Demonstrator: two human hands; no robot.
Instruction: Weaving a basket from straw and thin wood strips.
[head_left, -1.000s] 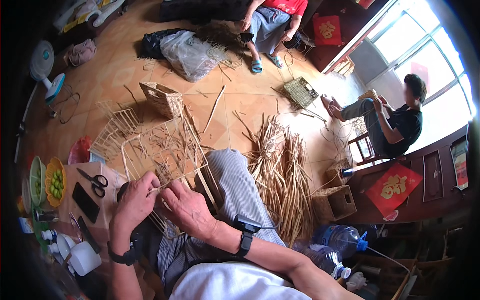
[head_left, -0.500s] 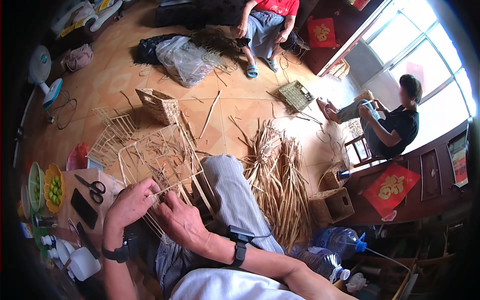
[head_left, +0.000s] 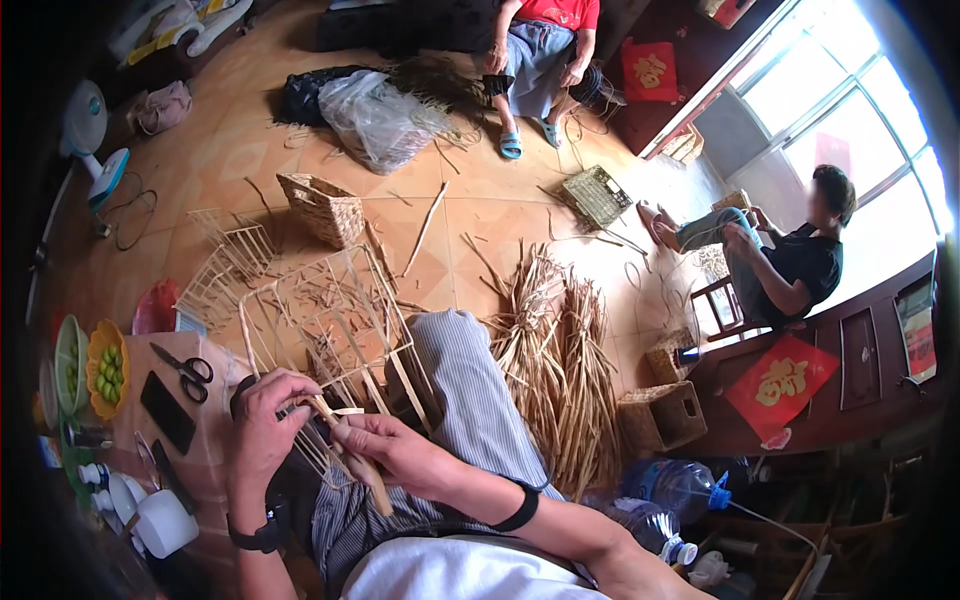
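A box-shaped basket frame of thin pale rods (head_left: 405, 347) leans against my lap, beside my striped trouser leg. My left hand (head_left: 266, 415) is closed at the frame's near edge, its fingers pinching a tan dried plant strip. Just to the right, my right hand (head_left: 398, 452) grips the same dried plant strip (head_left: 379, 494) between thumb and fingers. One end of it sticks out below that hand, toward my lap. The hands partly hide where the strip meets the frame.
Bundles of dried stalks (head_left: 545, 370) lie right of my knee. A table at left bears scissors (head_left: 188, 372), a phone (head_left: 167, 412) and a bowl of green fruit (head_left: 108, 370). More bare frames (head_left: 225, 270) and a woven basket (head_left: 322, 212) stand ahead. Two people sit farther off.
My right hand has turned over and shifted slightly right and down, and the plant strip now shows below it. My left hand stays at the frame's edge, with its fingers more raised.
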